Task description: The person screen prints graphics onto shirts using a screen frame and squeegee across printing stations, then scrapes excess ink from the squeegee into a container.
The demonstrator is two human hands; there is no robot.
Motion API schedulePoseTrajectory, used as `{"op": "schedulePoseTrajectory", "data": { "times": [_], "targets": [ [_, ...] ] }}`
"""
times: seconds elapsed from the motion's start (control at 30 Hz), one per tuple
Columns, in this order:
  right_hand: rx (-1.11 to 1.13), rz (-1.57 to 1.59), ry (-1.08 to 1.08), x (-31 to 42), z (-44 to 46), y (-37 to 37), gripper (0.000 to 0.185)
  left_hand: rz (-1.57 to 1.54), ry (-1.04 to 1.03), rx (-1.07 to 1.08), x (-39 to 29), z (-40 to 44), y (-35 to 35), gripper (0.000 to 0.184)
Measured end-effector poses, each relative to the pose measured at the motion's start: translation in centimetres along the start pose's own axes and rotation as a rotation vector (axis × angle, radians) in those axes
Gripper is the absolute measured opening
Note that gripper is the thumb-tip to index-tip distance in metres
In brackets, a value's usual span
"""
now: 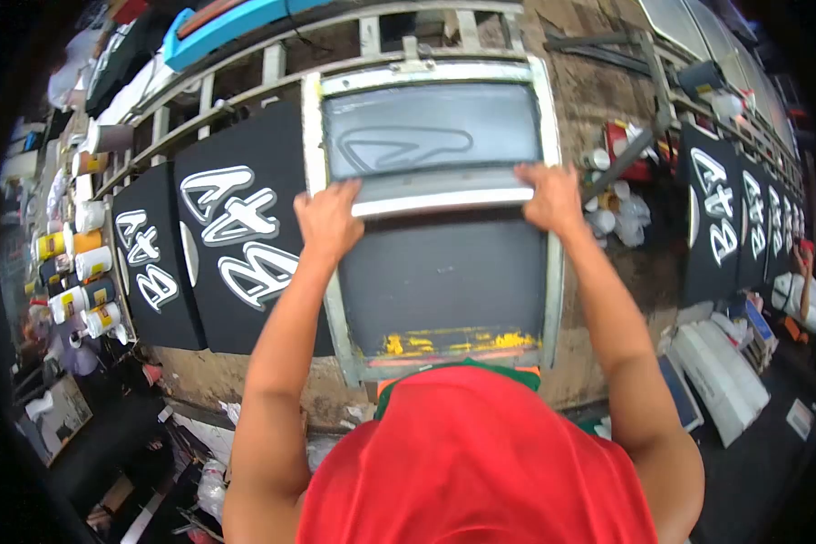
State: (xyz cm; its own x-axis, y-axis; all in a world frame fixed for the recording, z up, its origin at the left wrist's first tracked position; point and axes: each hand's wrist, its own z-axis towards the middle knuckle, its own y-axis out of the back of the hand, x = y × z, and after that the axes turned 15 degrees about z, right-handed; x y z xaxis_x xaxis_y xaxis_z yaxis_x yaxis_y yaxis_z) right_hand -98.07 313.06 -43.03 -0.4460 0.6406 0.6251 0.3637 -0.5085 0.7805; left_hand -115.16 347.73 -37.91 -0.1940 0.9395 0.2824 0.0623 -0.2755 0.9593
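Observation:
A wide squeegee-like bar [444,201] with a pale edge lies across a framed printing screen [555,299]. My left hand [331,219] grips the bar's left end, and my right hand [553,199] grips its right end. Beyond the bar, a grey curved outline shows in the pale upper part of the mesh [435,118]. The mesh on the near side is dark grey, with yellow smears [462,343] along its near edge. Black fabric with white and grey lettering [236,236] lies just left of the frame.
Paint tubs [93,263] stand at the far left. A metal rail [272,68] runs behind the screen, with a blue tray [231,32] beyond it. More lettered black panels [718,204] lie at the right. A co-worker's arm [805,281] shows at the far right.

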Motion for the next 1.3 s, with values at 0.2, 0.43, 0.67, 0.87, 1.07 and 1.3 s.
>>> {"op": "schedulePoseTrajectory", "data": {
  "times": [0.2, 0.43, 0.67, 0.87, 1.07, 1.3],
  "targets": [
    [0.205, 0.051, -0.087, 2.7, -23.7, -3.0, 0.065, -0.104, -0.122, 0.198, -3.2, -23.0, 0.6, 0.066],
    [0.062, 0.023, -0.042, 1.3, -11.1, -1.9, 0.054, -0.002, -0.106, 0.155, -0.9, -8.9, 0.7, 0.058],
    [-0.066, -0.050, 0.029, -1.4, 14.4, 1.5, 0.043, 0.021, 0.065, -0.069, 3.4, 13.7, 0.0, 0.041],
    [0.065, 0.028, -0.009, -0.6, 5.6, 1.1, 0.043, -0.017, -0.017, 0.068, 1.9, 5.8, 0.6, 0.045],
    [0.187, 0.087, -0.080, 2.7, -19.6, -2.2, 0.048, -0.088, -0.081, 0.194, -2.9, -18.2, 1.8, 0.055],
    [0.271, 0.109, -0.056, 2.3, -19.1, -0.6, 0.041, -0.219, -0.131, 0.129, -1.2, -18.3, 1.7, 0.047]
  ]
}}
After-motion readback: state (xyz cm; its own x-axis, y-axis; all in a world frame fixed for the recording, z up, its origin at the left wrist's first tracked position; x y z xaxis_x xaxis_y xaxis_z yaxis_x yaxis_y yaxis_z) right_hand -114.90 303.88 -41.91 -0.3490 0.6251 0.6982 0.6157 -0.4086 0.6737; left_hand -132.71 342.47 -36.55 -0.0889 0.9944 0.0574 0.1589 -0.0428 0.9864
